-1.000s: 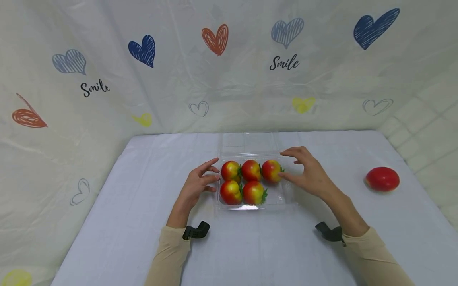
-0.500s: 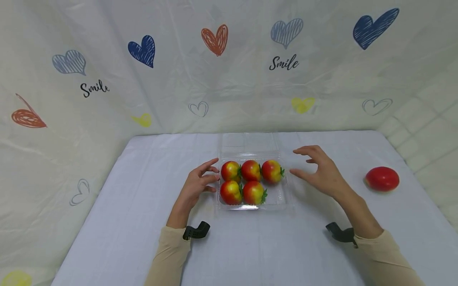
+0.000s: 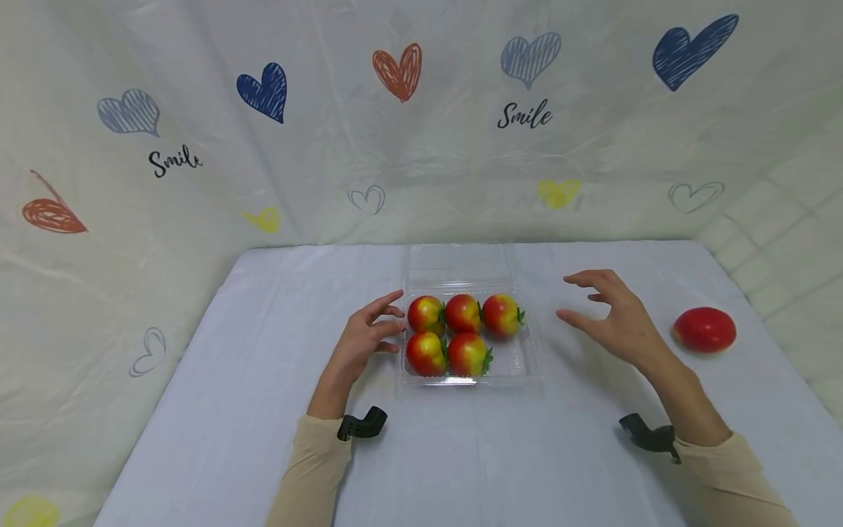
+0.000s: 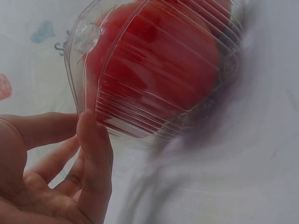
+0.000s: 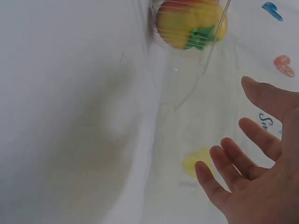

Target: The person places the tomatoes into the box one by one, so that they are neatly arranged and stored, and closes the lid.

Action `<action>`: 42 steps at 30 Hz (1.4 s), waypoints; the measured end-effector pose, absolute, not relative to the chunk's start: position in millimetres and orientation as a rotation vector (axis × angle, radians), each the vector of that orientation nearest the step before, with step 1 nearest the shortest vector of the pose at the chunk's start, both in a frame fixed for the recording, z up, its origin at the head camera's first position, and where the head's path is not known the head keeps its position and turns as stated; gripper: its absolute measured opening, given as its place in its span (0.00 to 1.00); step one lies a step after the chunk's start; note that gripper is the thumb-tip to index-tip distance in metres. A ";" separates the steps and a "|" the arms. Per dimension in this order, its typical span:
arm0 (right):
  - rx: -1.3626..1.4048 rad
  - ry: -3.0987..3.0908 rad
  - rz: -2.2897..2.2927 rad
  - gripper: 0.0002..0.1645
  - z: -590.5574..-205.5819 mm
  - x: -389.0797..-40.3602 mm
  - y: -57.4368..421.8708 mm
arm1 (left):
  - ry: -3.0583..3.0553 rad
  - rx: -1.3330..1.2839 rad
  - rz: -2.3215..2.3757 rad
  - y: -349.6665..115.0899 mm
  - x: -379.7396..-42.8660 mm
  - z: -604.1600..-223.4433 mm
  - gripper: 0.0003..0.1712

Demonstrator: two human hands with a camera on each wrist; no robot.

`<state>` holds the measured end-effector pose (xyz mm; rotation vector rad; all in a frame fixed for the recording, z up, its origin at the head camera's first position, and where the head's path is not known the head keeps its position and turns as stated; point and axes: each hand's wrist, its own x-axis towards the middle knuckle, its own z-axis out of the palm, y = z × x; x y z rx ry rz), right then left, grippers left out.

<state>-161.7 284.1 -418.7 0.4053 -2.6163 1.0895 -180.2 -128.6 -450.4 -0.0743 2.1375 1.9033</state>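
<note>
A clear plastic box [image 3: 510, 359] lies on the table with its lid [image 3: 457, 265] folded back. Several red-and-yellow fruits [image 3: 463, 313] with green leafy tops sit inside in two rows, three behind and two in front. The front right spot of the box holds no fruit. My left hand [image 3: 367, 333] pinches the box's left rim between thumb and finger; the clear wall [image 4: 140, 88] shows close up in the left wrist view. To the right of the box, my right hand [image 3: 612, 315] hovers with fingers spread and holds nothing; a leafy fruit [image 5: 191, 23] appears beyond it in the right wrist view.
A smooth red oval fruit [image 3: 704, 329] lies on the white tablecloth [image 3: 500, 454], right of my right hand. Behind the table hangs a pale sheet [image 3: 454, 146] printed with hearts and lettering.
My right hand has moved away to the right from the back-row right fruit, which stays in the box. My left hand has stayed at the left rim.
</note>
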 end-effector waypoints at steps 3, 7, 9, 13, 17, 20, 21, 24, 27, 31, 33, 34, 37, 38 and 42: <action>0.380 -2.626 1.083 0.31 -418.9 -160.8 287.2 | 2.137 -0.080 1.904 -129.3 -179.8 -449.9 0.34; 0.352 -2.611 1.080 0.31 -419.6 -160.2 293.5 | 2.136 -0.082 1.906 -129.3 -179.6 -449.9 0.33; 0.319 -2.612 1.077 0.31 -419.5 -159.4 297.4 | 2.138 -0.078 1.907 -129.0 -179.7 -449.8 0.33; 0.233 -2.642 1.075 0.33 -417.9 -155.7 306.2 | 2.132 -0.073 1.912 -128.2 -180.5 -450.1 0.33; 0.185 -2.664 1.062 0.35 -417.2 -152.3 315.5 | 2.128 -0.074 1.919 -127.6 -181.2 -449.9 0.33; 0.168 -2.657 1.059 0.35 -418.4 -150.3 321.2 | 2.131 -0.073 1.919 -127.6 -181.4 -450.2 0.33; 0.164 -2.651 1.058 0.34 -419.1 -150.1 323.0 | 2.131 -0.072 1.917 -127.7 -181.3 -450.3 0.33; 0.138 -2.651 1.039 0.34 -420.9 -148.5 328.6 | 2.133 -0.067 1.909 -127.8 -180.1 -449.5 0.34; 0.099 -2.666 1.010 0.34 -421.4 -147.2 335.5 | 2.132 -0.065 1.906 -127.9 -179.6 -449.1 0.34; 0.015 -2.704 0.977 0.35 -420.1 -143.4 343.4 | 2.133 -0.070 1.911 -128.0 -179.9 -449.9 0.33; -0.024 -2.714 0.970 0.35 -419.3 -141.4 347.6 | 2.130 -0.071 1.917 -128.0 -180.0 -449.9 0.33; -0.037 -2.716 0.967 0.35 -419.0 -140.7 349.8 | 2.132 -0.069 1.917 -128.0 -180.0 -449.7 0.33; -0.074 -2.721 0.929 0.34 -419.1 -138.9 357.9 | 2.122 -0.059 1.930 -128.6 -179.5 -449.4 0.33; -0.083 -2.726 0.914 0.34 -419.0 -138.3 360.8 | 2.120 -0.054 1.933 -128.7 -179.3 -449.5 0.33; -0.139 -2.764 0.880 0.36 -418.5 -136.0 372.0 | 2.116 -0.037 1.934 -129.3 -178.8 -449.5 0.33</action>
